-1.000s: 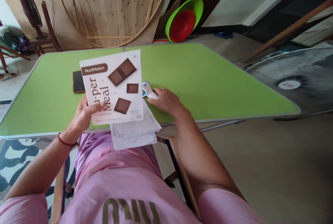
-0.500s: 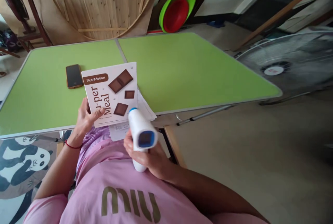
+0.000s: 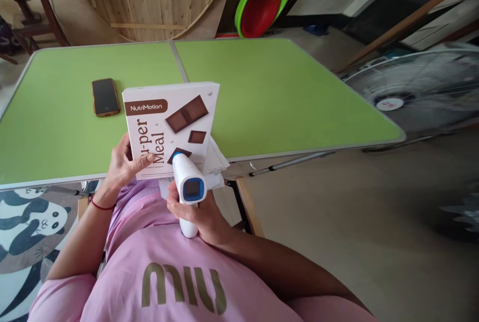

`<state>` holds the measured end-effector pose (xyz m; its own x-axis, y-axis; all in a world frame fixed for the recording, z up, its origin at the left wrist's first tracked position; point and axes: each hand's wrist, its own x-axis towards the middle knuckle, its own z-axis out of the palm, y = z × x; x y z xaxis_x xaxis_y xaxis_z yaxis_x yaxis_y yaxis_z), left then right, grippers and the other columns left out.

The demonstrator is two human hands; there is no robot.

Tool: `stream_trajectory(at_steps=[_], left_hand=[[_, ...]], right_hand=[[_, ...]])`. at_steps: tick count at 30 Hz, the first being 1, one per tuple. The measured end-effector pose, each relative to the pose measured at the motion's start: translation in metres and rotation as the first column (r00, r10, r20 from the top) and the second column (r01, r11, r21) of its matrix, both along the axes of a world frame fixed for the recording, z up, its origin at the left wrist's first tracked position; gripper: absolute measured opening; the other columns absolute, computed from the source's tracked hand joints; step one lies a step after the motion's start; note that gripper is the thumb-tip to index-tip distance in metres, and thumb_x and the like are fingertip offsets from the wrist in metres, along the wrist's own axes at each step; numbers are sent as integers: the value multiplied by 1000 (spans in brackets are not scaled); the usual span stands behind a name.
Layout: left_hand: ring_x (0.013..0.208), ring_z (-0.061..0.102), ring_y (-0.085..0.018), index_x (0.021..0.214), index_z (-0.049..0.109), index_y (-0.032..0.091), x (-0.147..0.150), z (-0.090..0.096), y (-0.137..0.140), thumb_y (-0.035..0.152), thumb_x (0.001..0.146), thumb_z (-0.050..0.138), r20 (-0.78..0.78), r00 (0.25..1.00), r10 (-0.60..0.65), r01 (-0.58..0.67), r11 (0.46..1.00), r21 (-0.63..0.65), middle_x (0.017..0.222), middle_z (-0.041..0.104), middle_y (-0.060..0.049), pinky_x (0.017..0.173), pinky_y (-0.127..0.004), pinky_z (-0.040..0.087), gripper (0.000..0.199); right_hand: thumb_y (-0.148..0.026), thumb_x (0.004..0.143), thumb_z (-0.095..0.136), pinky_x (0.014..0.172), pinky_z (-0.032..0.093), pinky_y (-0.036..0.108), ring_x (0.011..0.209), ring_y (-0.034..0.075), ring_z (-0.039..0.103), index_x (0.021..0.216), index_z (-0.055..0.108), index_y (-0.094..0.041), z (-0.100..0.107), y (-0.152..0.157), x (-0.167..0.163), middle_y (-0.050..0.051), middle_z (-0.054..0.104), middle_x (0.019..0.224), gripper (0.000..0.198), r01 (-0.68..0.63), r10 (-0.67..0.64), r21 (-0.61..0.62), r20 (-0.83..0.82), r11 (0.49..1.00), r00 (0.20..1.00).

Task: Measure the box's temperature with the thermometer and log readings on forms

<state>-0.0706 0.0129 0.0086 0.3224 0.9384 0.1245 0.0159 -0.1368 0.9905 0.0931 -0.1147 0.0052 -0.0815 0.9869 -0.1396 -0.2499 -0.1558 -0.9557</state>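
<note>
My left hand point(image 3: 125, 165) grips the lower left corner of a white box point(image 3: 179, 132), thumb across its front. The box is tilted up over the table's near edge and bears a brown "NutriMotion" label and pictures of chocolate pieces. In my right hand point(image 3: 198, 215) is a white infrared thermometer point(image 3: 189, 175) with a blue-framed dark screen facing me. Its front end overlaps the lower part of the box in view; whether they touch I cannot tell. Behind and below the box, white papers point(image 3: 215, 158) stick out over my lap.
A green folding table point(image 3: 284, 107) stretches ahead, with a dark phone point(image 3: 106, 96) in a brown case at its left. Green and red basins point(image 3: 262, 5) lean behind it. A large fan point(image 3: 396, 97) stands at the right. Beneath the left side lies a panda-patterned mat point(image 3: 33, 222).
The box has tipped up and moved slightly right, showing its top edge. The thermometer has shifted left, in front of the box's lower part. The camera view has moved slightly.
</note>
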Motion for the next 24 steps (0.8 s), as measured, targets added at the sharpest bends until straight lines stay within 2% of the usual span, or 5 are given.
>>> stream_trajectory(at_steps=[3, 8, 17, 24], left_hand=[[94, 71, -30, 108, 69, 20, 0, 1, 0, 54, 67, 88, 1, 1000, -3, 3, 1000, 5, 107, 75, -10, 81, -42, 60, 56], [94, 71, -30, 108, 69, 21, 0, 2, -1, 54, 66, 89, -8, 1000, -12, 12, 1000, -2, 109, 75, -10, 81, -43, 60, 58], [96, 70, -31, 108, 70, 20, 0, 0, 1, 56, 65, 90, -10, 1000, -14, 14, 1000, 10, 109, 74, -10, 80, -43, 60, 60], [90, 69, -27, 105, 69, 19, -1, -2, 1, 55, 64, 91, 8, 1000, -17, 17, 999, 44, 105, 74, -9, 77, -39, 58, 59]], right_hand=[[-36, 74, 72, 56, 36, 30, 57, 12, 43, 66, 58, -22, 5, 2, 1, -2, 53, 63, 20, -57, 57, -23, -25, 998, 998], [-31, 71, 68, 56, 34, 30, 57, 13, 41, 60, 54, -23, 9, 3, 2, -2, 49, 59, 20, -74, 74, -41, 1, 996, 997], [-29, 72, 69, 56, 35, 30, 58, 13, 44, 61, 54, -22, 7, 2, 1, -1, 52, 62, 19, -59, 59, -30, 1, 998, 998], [-28, 71, 70, 56, 34, 29, 57, 11, 42, 63, 54, -21, 5, 3, 1, -2, 51, 61, 19, -61, 60, -27, -25, 998, 998]])
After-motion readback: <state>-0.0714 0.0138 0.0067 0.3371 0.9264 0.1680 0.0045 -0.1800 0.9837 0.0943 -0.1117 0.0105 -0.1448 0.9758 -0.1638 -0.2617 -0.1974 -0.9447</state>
